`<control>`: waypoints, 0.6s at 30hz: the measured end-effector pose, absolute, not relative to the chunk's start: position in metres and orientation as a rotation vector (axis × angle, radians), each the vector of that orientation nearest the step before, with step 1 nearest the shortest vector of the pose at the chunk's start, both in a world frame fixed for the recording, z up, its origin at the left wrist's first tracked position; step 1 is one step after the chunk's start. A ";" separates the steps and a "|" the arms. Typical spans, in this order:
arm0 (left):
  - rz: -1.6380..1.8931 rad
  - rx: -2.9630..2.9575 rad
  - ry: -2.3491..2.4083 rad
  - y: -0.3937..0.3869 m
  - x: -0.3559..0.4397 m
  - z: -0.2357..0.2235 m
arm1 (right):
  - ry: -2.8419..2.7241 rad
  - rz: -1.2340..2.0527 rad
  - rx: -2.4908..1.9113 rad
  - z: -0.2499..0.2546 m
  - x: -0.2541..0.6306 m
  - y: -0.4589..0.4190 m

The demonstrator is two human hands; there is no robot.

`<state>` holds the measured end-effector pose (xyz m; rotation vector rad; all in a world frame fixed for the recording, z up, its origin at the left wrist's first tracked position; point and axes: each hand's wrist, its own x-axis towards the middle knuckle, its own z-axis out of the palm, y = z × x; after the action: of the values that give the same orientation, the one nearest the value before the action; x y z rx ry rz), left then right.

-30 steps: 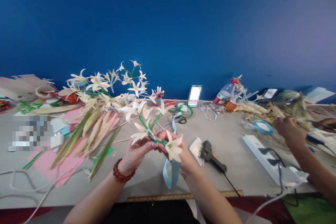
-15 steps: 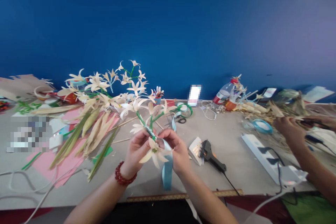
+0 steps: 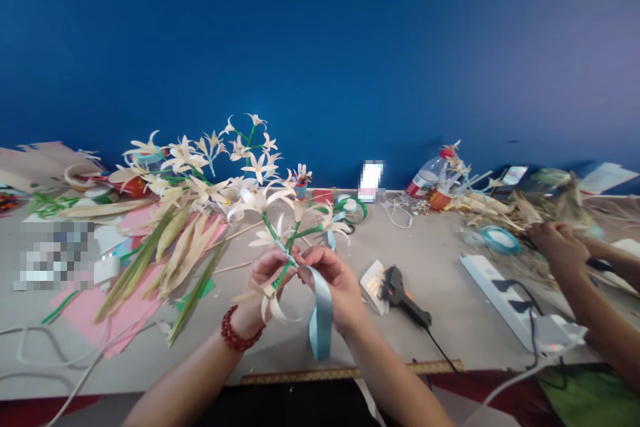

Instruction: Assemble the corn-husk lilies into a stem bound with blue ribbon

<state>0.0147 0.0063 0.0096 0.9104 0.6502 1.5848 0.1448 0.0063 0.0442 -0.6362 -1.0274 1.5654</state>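
Note:
My left hand (image 3: 260, 283), with a red bead bracelet at the wrist, is closed round the green stem of a flower sprig (image 3: 280, 227) made of cream petals. One cream flower (image 3: 270, 300) hangs below that hand. My right hand (image 3: 336, 283) pinches a light blue ribbon (image 3: 320, 317) at the stem, right against my left fingers. The ribbon's loose end dangles down over the table edge.
More cream flowers and long husk leaves (image 3: 185, 213) lie at the left on pink paper. A black glue gun (image 3: 403, 293) rests right of my hands, beside a white power strip (image 3: 505, 300). A co-worker's hands (image 3: 560, 247) handle husks at the right. Behind stands a blue wall.
The sprig has been turned in my hands: the cream flower swung from my right hand across and down below my left hand. The co-worker's hands moved closer together.

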 end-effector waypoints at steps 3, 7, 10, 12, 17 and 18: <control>1.591 0.913 0.656 0.006 0.018 0.010 | -1.106 1.408 -0.647 0.043 0.144 0.005; 1.568 0.840 0.623 0.005 0.022 0.014 | -1.252 1.201 -0.665 0.038 0.145 0.005; 1.577 0.831 0.609 0.004 0.023 0.015 | -1.312 1.132 -0.669 0.034 0.146 0.006; 1.579 0.821 0.618 0.004 0.023 0.015 | -1.305 1.148 -0.661 0.030 0.146 0.006; 1.532 0.773 0.599 0.004 0.023 0.020 | -1.177 1.336 -0.698 0.021 0.146 0.006; 1.534 0.776 0.591 0.004 0.023 0.022 | -1.139 1.366 -0.706 0.020 0.145 0.006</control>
<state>0.0231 0.0043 0.0217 0.7764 0.5914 1.5338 0.1453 0.0058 0.0201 -0.7061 -1.1391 1.3663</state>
